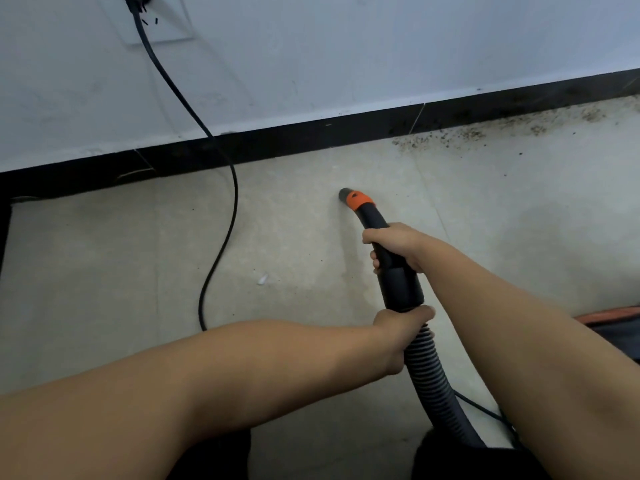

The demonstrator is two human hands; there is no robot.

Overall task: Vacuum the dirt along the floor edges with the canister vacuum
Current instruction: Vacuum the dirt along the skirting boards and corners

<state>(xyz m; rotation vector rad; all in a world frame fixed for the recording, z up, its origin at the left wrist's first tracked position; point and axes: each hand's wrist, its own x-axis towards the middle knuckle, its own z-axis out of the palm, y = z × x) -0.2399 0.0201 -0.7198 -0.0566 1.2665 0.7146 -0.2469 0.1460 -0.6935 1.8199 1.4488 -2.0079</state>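
Head view, looking down at a pale tiled floor point(104, 244) meeting a white wall with a black skirting board point(311, 133). Two bare hands hold one vacuum hose. The right hand point(394, 245) grips the curved black handle point(388, 251) with its fingers wrapped round it, probably to steer. The left hand point(403, 327) holds the ribbed hose point(426, 368) just behind the handle's cuff, fingers curled round it, likely to take the hose's weight. The orange-collared nozzle point(349, 197) is at floor level, a little short of the skirting. One band of dirt point(485, 135) lies along the floor edge to the right, apart from the nozzle and not yet reached. One black power cord point(228, 209) hangs from one wall socket point(162, 26) and trails over the floor. One small white scrap point(262, 279) lies near it. The canister itself is not clearly in view.
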